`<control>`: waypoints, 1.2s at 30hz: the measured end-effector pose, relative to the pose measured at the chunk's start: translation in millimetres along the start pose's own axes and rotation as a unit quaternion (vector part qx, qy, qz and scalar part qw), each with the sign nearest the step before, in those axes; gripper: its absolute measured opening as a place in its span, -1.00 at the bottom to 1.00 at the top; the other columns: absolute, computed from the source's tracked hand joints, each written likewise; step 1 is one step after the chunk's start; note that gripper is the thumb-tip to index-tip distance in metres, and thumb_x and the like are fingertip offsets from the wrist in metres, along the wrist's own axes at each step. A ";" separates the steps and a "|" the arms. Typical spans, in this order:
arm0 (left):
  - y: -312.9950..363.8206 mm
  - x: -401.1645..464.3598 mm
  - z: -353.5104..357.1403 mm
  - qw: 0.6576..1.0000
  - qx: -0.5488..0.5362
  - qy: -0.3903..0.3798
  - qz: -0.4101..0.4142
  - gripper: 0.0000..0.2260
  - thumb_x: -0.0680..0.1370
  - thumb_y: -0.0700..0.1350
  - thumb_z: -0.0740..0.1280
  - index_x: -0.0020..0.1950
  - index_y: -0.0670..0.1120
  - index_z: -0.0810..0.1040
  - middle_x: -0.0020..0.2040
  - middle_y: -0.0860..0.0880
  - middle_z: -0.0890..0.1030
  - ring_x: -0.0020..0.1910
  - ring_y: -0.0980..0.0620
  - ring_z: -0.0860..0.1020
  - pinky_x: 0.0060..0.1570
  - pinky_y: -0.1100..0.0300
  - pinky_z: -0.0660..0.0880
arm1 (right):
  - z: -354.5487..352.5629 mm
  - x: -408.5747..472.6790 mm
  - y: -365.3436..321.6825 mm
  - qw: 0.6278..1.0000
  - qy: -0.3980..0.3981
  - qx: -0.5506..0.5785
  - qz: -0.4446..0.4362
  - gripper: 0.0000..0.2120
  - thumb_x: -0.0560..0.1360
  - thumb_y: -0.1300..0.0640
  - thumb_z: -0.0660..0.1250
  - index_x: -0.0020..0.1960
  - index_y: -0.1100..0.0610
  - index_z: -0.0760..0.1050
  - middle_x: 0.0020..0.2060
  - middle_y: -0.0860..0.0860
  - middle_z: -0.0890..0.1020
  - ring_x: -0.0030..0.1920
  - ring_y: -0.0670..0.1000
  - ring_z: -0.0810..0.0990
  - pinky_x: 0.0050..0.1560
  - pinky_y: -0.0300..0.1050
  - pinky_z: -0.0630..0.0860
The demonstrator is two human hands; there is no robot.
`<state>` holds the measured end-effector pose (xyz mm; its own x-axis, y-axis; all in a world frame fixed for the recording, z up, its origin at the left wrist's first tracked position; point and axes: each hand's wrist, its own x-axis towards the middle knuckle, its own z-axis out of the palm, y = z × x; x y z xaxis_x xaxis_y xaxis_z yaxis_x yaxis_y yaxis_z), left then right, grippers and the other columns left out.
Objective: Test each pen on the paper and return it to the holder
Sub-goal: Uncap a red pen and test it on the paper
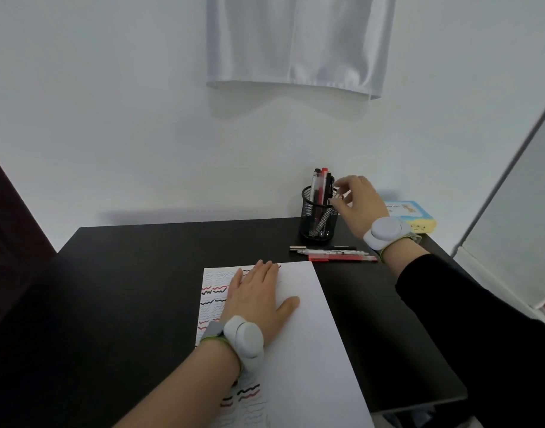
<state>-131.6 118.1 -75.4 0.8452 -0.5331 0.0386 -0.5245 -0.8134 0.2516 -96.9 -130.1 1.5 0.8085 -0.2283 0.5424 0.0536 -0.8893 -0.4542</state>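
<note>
A white paper (299,329) lies on the black desk, with red and black squiggles down its left side. My left hand (258,298) rests flat on it, fingers straight. At the back stands a black mesh holder (317,217) with several pens (322,183) upright in it. My right hand (357,202) reaches to the holder's right rim, and its fingertips pinch a dark pen (329,188) that stands in the holder. Three more pens lie in front of the holder: a black one (323,248), a clear one (333,252) and a red one (342,258).
The black desk (126,273) stands against a white wall. A small yellow and blue box (416,217) sits at the back right corner, behind my right wrist. A white cloth (295,44) hangs on the wall above. Both wrists carry white round bands.
</note>
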 end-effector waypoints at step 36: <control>-0.7 -2.6 -6.5 0.996 -0.071 0.045 -0.001 -0.45 0.60 0.21 0.08 0.54 0.04 0.11 0.55 0.05 0.17 0.54 0.09 0.07 0.51 0.07 -0.13 | -1.5 -87.9 -8.8 0.966 -0.220 -0.125 0.051 -0.85 0.58 0.05 0.29 0.08 0.10 0.53 0.03 0.02 0.51 0.07 0.03 0.50 0.10 -0.16 0.40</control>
<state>-132.8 121.5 -69.4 0.8551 -0.5037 0.1231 -0.5088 -0.7695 0.3859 -169.4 -102.8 -41.2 0.9759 -0.1788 0.1249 -0.1391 -0.9514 -0.2748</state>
